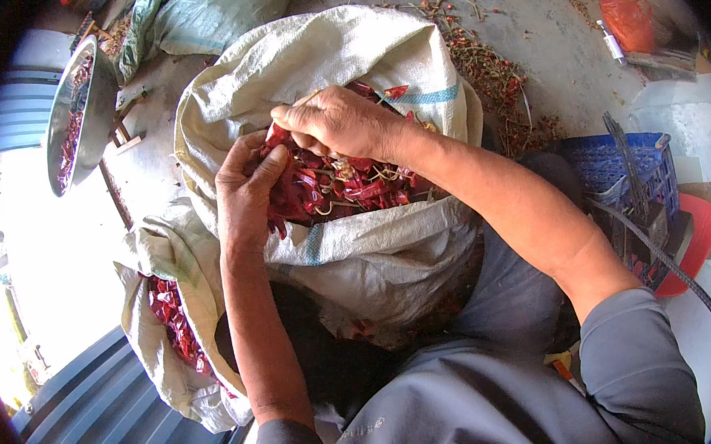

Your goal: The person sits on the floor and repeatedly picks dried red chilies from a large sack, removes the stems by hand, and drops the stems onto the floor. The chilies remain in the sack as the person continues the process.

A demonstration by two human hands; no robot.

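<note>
Over the mouth of a white woven sack [319, 45], both my hands meet at a dried red chilli [278, 134]. My left hand [247, 178] grips it between thumb and fingers, with more dark red chillies hanging beneath the palm. Fingertips of my right hand [343, 123] pinch the chilli's upper end, and a thin pale stem [308, 98] sticks out above them. Below the hands, dried red chillies [365, 186] with pale stems lie inside the sack, whose rim is rolled outward. The right palm faces down, so what lies within its curled fingers is hidden.
A second woven sack [170, 368] of red chillies stands at lower left. A metal bowl [95, 118] holds chillies at upper left. Loose stems [482, 68] litter the floor. To the right are a blue plastic crate [651, 158], a red plastic object [697, 240] and a black cable [674, 268].
</note>
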